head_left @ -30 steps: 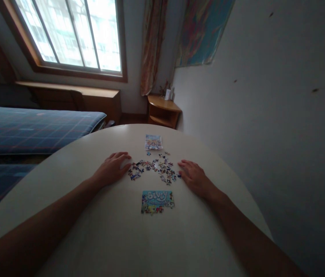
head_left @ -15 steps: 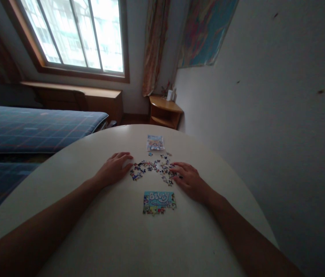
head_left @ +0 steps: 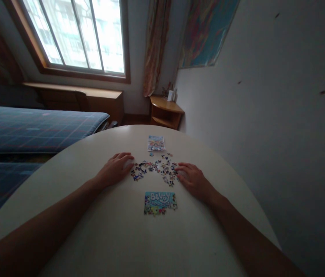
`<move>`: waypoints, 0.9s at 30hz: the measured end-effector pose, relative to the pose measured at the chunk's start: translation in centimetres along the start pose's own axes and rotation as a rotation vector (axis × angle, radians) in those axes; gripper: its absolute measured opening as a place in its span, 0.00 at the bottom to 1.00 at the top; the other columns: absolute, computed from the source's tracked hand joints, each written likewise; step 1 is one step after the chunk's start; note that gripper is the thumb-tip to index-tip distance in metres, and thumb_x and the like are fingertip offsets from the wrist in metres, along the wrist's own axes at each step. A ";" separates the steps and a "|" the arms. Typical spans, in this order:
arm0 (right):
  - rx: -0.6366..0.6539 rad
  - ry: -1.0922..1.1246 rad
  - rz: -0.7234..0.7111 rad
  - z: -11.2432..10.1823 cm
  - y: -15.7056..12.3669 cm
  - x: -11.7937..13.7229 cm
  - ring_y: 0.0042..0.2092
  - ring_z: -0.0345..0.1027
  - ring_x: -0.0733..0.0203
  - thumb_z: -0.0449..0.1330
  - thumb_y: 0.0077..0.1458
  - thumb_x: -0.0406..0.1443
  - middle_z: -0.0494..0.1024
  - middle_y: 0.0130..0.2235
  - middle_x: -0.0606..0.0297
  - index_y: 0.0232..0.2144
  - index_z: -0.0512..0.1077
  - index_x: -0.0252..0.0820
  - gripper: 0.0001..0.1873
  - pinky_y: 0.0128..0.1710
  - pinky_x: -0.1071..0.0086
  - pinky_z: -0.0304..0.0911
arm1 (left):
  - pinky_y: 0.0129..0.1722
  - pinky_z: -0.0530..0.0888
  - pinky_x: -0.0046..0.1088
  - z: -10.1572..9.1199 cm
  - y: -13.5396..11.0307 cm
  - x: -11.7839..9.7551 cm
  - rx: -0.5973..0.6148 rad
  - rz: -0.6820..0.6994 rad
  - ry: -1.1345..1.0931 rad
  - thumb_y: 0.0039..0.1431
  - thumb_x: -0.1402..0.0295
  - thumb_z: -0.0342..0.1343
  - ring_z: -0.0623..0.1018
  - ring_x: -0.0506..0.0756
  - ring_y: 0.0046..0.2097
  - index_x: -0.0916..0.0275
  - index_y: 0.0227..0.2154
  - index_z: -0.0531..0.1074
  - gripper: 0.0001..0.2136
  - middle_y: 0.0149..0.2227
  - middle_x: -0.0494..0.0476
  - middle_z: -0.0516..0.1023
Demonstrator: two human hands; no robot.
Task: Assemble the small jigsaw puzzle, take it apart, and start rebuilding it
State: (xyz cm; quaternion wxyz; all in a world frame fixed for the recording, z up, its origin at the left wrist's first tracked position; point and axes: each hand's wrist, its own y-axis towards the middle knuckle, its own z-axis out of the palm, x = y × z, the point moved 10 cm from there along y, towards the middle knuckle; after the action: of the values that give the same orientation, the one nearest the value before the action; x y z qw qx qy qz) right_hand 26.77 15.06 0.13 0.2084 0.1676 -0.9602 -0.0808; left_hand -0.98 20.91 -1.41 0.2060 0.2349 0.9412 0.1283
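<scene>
Several loose jigsaw pieces lie scattered on a round white table. My left hand lies flat at the left edge of the scatter, fingers stretched out and touching the table. On the scatter's right edge rests my right hand, fingers apart and fingertips on the outermost pieces. Neither hand holds anything. A partly joined puzzle section with blue lettering sits nearer to me, between my forearms. A small picture card lies beyond the pieces.
A white wall runs along the table's right side. A bed with a blue checked cover is on the left. A wooden corner shelf, a low wooden bench and a window stand at the back.
My right hand slid left onto the right edge of the loose pieces, then drew back slightly. My left hand stayed nearly still. The camera shifted a little.
</scene>
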 end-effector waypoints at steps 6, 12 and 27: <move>-0.032 0.007 0.026 -0.4 0.0 -0.3 0.59 0.63 0.51 0.53 0.61 0.40 0.73 0.56 0.56 0.44 0.76 0.44 0.15 0.61 0.52 0.55 | 0.61 0.65 0.45 0.1 -0.1 0.1 0.022 -0.019 0.031 0.62 0.57 0.48 0.69 0.63 0.60 0.57 0.50 0.72 0.18 0.58 0.59 0.71; -0.041 0.011 0.010 -0.1 0.0 -0.6 0.59 0.63 0.51 0.53 0.61 0.41 0.72 0.56 0.55 0.45 0.76 0.44 0.15 0.61 0.52 0.56 | 0.62 0.64 0.46 0.3 0.0 0.0 0.033 -0.014 0.019 0.64 0.65 0.43 0.68 0.62 0.60 0.59 0.51 0.72 0.18 0.58 0.60 0.70; -0.050 0.046 -0.015 -0.1 0.0 -0.8 0.58 0.64 0.49 0.53 0.61 0.41 0.73 0.55 0.54 0.45 0.75 0.43 0.15 0.60 0.49 0.57 | 0.62 0.64 0.41 0.1 0.7 1.0 0.021 -0.065 -0.071 0.65 0.59 0.44 0.71 0.60 0.58 0.59 0.46 0.75 0.17 0.56 0.58 0.74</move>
State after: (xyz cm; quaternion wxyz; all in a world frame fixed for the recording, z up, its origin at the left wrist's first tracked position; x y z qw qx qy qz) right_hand 27.44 15.34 -0.05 0.2339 0.1714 -0.9515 -0.1023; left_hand -1.48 21.98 -1.61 0.2411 0.2105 0.9417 0.1034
